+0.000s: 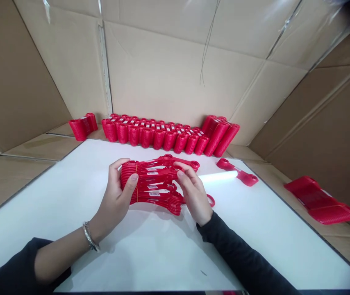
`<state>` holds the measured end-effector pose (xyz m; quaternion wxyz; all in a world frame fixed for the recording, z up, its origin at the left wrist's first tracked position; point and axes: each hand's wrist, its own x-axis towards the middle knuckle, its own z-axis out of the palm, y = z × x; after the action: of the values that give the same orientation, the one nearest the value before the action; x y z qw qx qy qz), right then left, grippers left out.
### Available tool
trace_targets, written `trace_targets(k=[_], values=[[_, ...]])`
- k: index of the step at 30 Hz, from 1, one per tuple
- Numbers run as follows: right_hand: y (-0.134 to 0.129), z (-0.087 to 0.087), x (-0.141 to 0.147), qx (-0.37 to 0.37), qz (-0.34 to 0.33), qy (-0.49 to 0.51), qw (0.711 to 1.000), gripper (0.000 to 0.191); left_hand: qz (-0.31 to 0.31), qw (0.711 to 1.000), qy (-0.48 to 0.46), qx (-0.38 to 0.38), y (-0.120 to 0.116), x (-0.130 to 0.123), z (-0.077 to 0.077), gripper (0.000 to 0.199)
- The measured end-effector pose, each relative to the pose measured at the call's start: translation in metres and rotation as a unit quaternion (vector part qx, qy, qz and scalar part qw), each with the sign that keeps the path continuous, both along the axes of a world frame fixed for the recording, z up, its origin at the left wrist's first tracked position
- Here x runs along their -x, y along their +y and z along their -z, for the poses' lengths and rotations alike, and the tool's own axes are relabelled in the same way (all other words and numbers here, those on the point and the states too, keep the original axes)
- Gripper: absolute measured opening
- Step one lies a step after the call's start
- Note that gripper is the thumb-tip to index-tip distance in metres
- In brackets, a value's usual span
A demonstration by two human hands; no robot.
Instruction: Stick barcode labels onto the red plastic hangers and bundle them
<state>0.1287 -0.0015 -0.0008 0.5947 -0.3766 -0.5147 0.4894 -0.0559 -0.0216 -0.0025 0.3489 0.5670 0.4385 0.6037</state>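
A fanned stack of red plastic bone-shaped pieces (153,187) with small white labels lies across the middle, above the white table. My left hand (118,190) is closed round its left end, thumb in front. A thin yellowish rubber band (137,182) runs round the pieces near that thumb. At the right end the pieces spread apart. There my right hand (195,192) pinches the end of one or more of them; how many I cannot tell. A red ring-shaped end (212,200) shows beyond my right wrist, its other part hidden.
A long row of red stacks (158,137) stands along the back, with taller stacks (219,135) at its right and another stack (82,126) far left. A red piece (239,172) lies on the white table (150,254). One more stack (322,200) rests on the right cardboard ledge. Cardboard walls (175,73) surround the table.
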Motion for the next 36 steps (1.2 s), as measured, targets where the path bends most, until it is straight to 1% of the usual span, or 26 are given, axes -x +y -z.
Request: trace_targets(k=[2, 4, 9, 12, 15, 19, 23, 25, 29, 32, 34, 36], values=[[-0.0008, -0.0001, 0.0006, -0.044, 0.041, -0.053, 0.997, 0.028, -0.013, 1.000, 0.002, -0.006, 0.0009, 0.0008, 0.0005, 0.038], [-0.0016, 0.0003, 0.0008, -0.073, 0.071, -0.099, 0.990, 0.026, -0.020, 1.000, -0.002, -0.005, 0.0019, 0.0017, 0.0012, 0.039], [-0.0026, 0.0027, -0.0014, -0.083, 0.065, -0.151, 0.983, 0.026, -0.019, 1.000, -0.016, 0.001, 0.0018, 0.0029, 0.0011, 0.040], [-0.0037, 0.0036, -0.0034, -0.099, 0.078, -0.181, 0.976, 0.025, -0.016, 1.000, -0.023, 0.006, 0.0006, 0.0030, 0.0000, 0.041], [-0.0038, 0.0043, -0.0045, -0.101, 0.075, -0.189, 0.974, 0.025, -0.016, 1.000, -0.026, -0.002, -0.0002, 0.0035, -0.0005, 0.039], [-0.0019, 0.0044, -0.0044, -0.084, 0.043, -0.167, 0.981, 0.025, -0.010, 1.000, -0.017, -0.021, -0.0005, 0.0039, 0.0007, 0.037], [0.0002, 0.0021, -0.0036, -0.073, -0.021, -0.107, 0.991, 0.025, 0.007, 0.999, -0.005, -0.036, -0.0012, 0.0039, 0.0021, 0.036], [0.0015, 0.0012, -0.0031, -0.060, -0.034, -0.074, 0.995, 0.026, 0.015, 0.999, -0.005, -0.037, -0.0019, 0.0036, 0.0020, 0.036], [0.0027, 0.0022, -0.0024, -0.016, -0.013, -0.026, 0.999, 0.033, 0.036, 0.999, -0.024, -0.009, -0.0041, 0.0026, 0.0000, 0.037], [0.0025, 0.0041, -0.0026, 0.018, -0.049, -0.001, 0.999, 0.038, 0.043, 0.998, -0.036, 0.013, -0.0049, 0.0022, -0.0011, 0.038], [0.0032, 0.0050, -0.0036, 0.028, -0.080, 0.010, 0.996, 0.036, 0.041, 0.998, -0.042, 0.020, -0.0046, 0.0021, -0.0012, 0.039], [0.0049, 0.0054, -0.0050, 0.030, -0.097, 0.019, 0.995, 0.032, 0.043, 0.998, -0.048, 0.027, -0.0041, 0.0019, -0.0013, 0.040]])
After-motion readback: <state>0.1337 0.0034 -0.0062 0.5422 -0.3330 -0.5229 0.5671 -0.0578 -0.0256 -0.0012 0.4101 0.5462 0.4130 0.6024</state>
